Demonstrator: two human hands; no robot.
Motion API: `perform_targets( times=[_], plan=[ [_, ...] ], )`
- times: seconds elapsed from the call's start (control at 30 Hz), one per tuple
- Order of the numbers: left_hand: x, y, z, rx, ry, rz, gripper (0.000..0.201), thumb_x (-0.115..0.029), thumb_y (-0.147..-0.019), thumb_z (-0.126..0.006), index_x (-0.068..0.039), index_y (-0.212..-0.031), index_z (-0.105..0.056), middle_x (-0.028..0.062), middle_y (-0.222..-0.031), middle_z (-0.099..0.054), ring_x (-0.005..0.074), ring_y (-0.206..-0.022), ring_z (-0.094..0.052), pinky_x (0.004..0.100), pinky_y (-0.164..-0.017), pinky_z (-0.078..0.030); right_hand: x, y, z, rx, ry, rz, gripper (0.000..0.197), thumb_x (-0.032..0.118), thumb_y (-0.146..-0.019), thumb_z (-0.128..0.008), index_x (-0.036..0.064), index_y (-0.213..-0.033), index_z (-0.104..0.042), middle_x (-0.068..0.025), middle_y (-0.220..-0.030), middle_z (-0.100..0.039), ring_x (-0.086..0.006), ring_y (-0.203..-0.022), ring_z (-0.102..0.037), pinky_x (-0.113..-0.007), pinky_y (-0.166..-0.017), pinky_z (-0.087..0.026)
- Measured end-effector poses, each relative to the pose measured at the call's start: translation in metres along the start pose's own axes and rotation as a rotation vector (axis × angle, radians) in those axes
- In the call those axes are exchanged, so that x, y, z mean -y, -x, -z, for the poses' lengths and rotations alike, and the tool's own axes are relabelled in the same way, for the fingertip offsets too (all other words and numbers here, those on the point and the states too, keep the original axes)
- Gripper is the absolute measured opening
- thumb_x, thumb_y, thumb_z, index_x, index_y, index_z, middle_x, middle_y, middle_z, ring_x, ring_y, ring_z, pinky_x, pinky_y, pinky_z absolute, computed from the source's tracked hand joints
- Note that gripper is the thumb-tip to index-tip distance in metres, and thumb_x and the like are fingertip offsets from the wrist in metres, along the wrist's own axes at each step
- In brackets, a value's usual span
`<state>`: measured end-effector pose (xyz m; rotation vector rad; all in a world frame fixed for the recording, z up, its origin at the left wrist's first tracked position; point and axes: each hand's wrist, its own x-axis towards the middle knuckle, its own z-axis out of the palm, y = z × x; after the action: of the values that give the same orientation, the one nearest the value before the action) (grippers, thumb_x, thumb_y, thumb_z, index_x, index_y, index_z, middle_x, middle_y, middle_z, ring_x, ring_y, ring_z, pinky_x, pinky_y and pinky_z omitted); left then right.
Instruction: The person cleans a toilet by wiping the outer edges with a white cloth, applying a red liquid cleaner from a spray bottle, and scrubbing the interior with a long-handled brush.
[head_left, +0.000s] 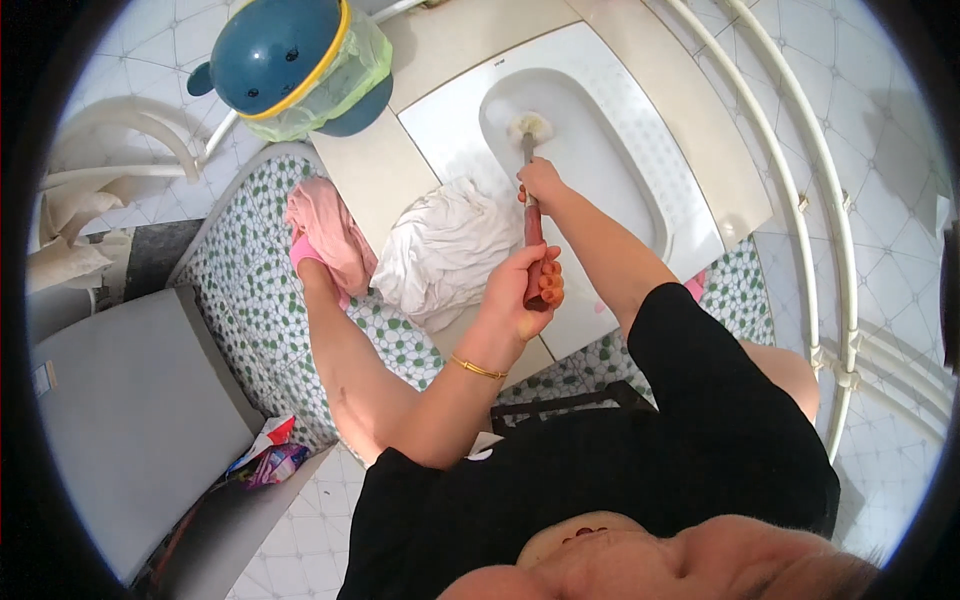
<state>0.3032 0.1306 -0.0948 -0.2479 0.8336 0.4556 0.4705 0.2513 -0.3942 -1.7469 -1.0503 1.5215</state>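
A toilet brush with a reddish-brown handle (533, 225) reaches into the white squat toilet (440, 125). Its pale round head (530, 127) rests in the far end of the basin. Around the butt of the handle my left hand (528, 288) is closed, with a gold bracelet on that wrist. Farther along the shaft, closer to the bristles, my right hand (541, 185) grips it too. Just left of the handle lies a crumpled white cloth (445, 250). A pink cloth (330, 230) drapes beside my left foot.
At the far left stands a dark blue lidded bin (280, 55) with a yellow rim and green liner. White pipes (765, 110) curve along the right wall. A grey panel (140, 400) and colourful packets (270, 455) are at left, beside green-dotted floor (270, 330).
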Motion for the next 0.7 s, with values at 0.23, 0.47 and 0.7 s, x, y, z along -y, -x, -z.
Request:
perform_targets(
  times=[0.23, 0.47, 0.7],
  plan=[
    [0.034, 0.054, -0.001, -0.006, 0.173, -0.217, 0.012, -0.011, -0.087, -0.053, -0.001, -0.092, -0.050, 0.0001, -0.068, -0.046, 0.0080, -0.054, -0.040, 0.0200, -0.043, -0.032, 0.164, 0.133, -0.052, 0.078, -0.297, -0.206, 0.010, 0.002, -0.077, -0.054, 0.0046, -0.087, -0.050, -0.0056, -0.074, -0.047, -0.0200, -0.062, -0.049, -0.030, -0.054, -0.046],
    [0.136, 0.085, -0.014, 0.379, -0.260, 0.031, 0.026, -0.026, -0.093, -0.041, -0.001, -0.095, -0.050, 0.0126, -0.087, -0.057, 0.0282, -0.080, -0.060, 0.0425, -0.076, -0.050, 0.181, 0.256, -0.005, 0.228, -0.124, -0.317, 0.025, 0.008, -0.084, -0.049, 0.0079, -0.108, -0.045, -0.0062, -0.068, -0.045, -0.0141, -0.046, -0.043, -0.032, -0.040, -0.039],
    [0.156, 0.109, -0.033, 0.658, -1.554, -0.029, 0.021, -0.017, -0.082, -0.050, 0.000, -0.094, -0.050, 0.0146, -0.086, -0.057, 0.0247, -0.070, -0.060, 0.0320, -0.065, -0.049, 0.117, 0.374, 0.052, 0.302, 0.152, -0.397, 0.046, 0.013, -0.084, -0.049, 0.0142, -0.130, -0.043, -0.0058, -0.068, -0.050, -0.0159, -0.045, -0.048, -0.032, -0.042, -0.044]
  ],
)
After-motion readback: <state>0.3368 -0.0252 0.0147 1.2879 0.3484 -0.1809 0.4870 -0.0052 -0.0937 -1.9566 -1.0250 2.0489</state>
